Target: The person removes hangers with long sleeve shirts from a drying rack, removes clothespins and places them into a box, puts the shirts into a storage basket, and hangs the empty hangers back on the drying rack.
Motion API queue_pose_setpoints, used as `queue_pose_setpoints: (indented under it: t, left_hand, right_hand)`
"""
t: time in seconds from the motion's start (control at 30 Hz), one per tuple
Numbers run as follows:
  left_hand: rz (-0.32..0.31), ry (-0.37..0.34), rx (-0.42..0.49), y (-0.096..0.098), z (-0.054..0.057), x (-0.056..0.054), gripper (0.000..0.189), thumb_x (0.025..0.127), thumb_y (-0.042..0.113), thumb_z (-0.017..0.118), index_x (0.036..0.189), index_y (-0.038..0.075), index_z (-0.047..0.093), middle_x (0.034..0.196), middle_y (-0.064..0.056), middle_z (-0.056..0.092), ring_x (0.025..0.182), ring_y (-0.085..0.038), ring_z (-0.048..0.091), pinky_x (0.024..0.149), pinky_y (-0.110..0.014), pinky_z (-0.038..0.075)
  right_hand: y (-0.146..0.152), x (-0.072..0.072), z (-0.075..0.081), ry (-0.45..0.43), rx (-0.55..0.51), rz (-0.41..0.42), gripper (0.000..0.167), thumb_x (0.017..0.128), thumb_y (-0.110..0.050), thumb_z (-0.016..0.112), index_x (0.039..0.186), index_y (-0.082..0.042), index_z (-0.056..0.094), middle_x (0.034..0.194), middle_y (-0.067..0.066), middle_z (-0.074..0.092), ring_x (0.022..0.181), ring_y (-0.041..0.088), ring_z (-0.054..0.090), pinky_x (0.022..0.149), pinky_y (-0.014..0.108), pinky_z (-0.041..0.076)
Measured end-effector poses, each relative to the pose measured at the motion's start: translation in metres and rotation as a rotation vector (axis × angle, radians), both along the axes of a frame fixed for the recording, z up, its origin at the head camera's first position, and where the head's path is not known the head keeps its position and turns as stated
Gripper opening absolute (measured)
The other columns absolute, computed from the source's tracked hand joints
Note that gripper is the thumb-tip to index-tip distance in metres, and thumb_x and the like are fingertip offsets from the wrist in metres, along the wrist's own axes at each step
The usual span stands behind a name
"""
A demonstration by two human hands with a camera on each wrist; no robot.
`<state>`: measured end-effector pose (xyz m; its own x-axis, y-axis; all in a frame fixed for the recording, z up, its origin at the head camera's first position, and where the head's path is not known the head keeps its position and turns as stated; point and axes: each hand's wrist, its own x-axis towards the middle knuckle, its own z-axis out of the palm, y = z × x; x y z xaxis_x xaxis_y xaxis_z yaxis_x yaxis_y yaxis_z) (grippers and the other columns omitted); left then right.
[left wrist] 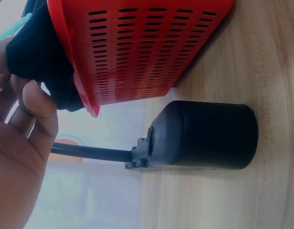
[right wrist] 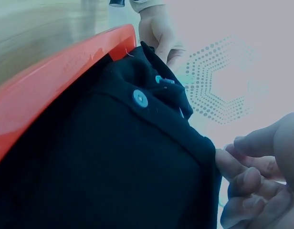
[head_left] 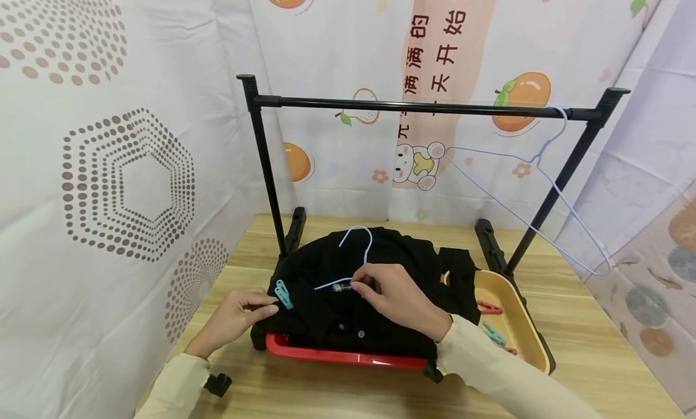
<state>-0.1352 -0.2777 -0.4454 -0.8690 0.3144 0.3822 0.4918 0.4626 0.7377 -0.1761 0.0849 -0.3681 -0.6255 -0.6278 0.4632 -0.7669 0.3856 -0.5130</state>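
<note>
A black buttoned garment (head_left: 402, 256) lies heaped over a red basket (head_left: 348, 357). A light-blue wire clothes hanger (head_left: 370, 241) is partly tucked into it, its hook and a bit of one arm showing. My right hand (head_left: 399, 298) pinches the hanger just below the hook, at the collar label; its fingertips cover that spot. My left hand (head_left: 239, 313) pinches the garment's left edge between thumb and fingers, beside a teal clothespin (head_left: 283, 293) on the cloth. In the left wrist view, black cloth (left wrist: 39, 57) hangs from the fingers over the basket rim.
A black rack with a top bar (head_left: 402, 107) stands around the basket. From its right end hangs another blue wire hanger (head_left: 522, 218). A yellow tray (head_left: 522, 316) with red and teal clothespins sits at the right. Printed curtains (head_left: 337, 44) close off the back and sides.
</note>
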Motion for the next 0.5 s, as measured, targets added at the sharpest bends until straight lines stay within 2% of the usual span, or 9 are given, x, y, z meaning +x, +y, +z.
queue_pose_setpoints:
  t: [0.37, 0.5]
  left_hand:
    - [0.02, -0.004, -0.002, 0.0, 0.003, 0.003, 0.015, 0.094, 0.01, 0.076, 0.106, 0.014, 0.083, 0.088, 0.009, 0.071, 0.074, -0.009, 0.06, 0.067, -0.029, 0.053]
    - [0.011, 0.011, -0.001, 0.002, 0.003, 0.002, 0.014, 0.094, 0.01, 0.076, 0.105, 0.015, 0.083, 0.085, 0.009, 0.071, 0.071, -0.009, 0.058, 0.066, -0.028, 0.053]
  right_hand:
    - [-0.021, 0.002, 0.006, 0.0, 0.014, 0.021, 0.005, 0.1, -0.017, 0.071, 0.1, -0.013, 0.074, 0.081, -0.013, 0.064, 0.057, 0.002, 0.046, 0.055, 0.022, 0.044]
    - [-0.029, 0.003, 0.008, -0.004, 0.025, 0.028, 0.004, 0.1, -0.017, 0.071, 0.101, -0.015, 0.074, 0.084, -0.012, 0.066, 0.06, 0.002, 0.049, 0.058, 0.022, 0.046]
